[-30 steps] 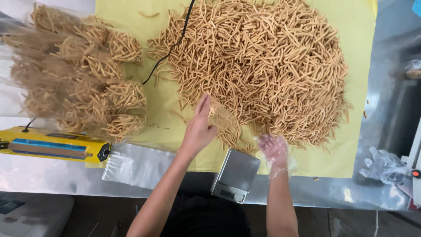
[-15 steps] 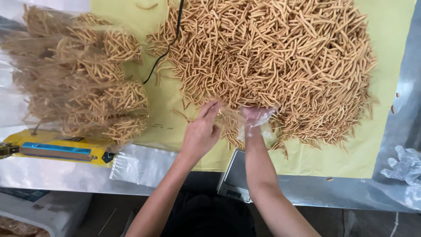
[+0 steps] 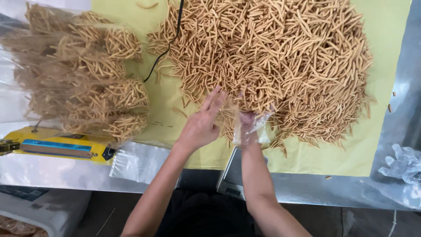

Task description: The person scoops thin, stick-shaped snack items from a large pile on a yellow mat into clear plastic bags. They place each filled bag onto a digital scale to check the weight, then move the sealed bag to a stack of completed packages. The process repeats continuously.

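A steel-topped bench (image 3: 52, 173) fills the view from above, with a yellow sheet (image 3: 333, 153) spread over most of it and a dark floor showing below its near edge; nearest the person, a small grey scale (image 3: 230, 177) sits at the bench edge, partly hidden under the right forearm; just left of it lies a flat empty clear bag (image 3: 138, 160), and further left a yellow bar-shaped sealer with a blue strip (image 3: 57, 147) lies along the bench; at the far right edge a crumpled clear glove (image 3: 405, 164) rests on the steel; above the scale the left hand (image 3: 202, 123) is bare, fingers stretched out flat and close together, pointing up at the edge of the pile, holding nothing that shows; just beside it the right hand (image 3: 249, 125) wears a thin clear plastic glove or bag, and its fingers are buried in the near edge of the pile, so whether it grips a handful I cannot tell; the big loose pile of tan snack sticks (image 3: 280, 57) covers the middle and far part of the yellow sheet; a black cord (image 3: 169, 44) runs down across the sheet from the top; to the far left a heap of filled clear bags of the same sticks (image 3: 87, 83) lies stacked.
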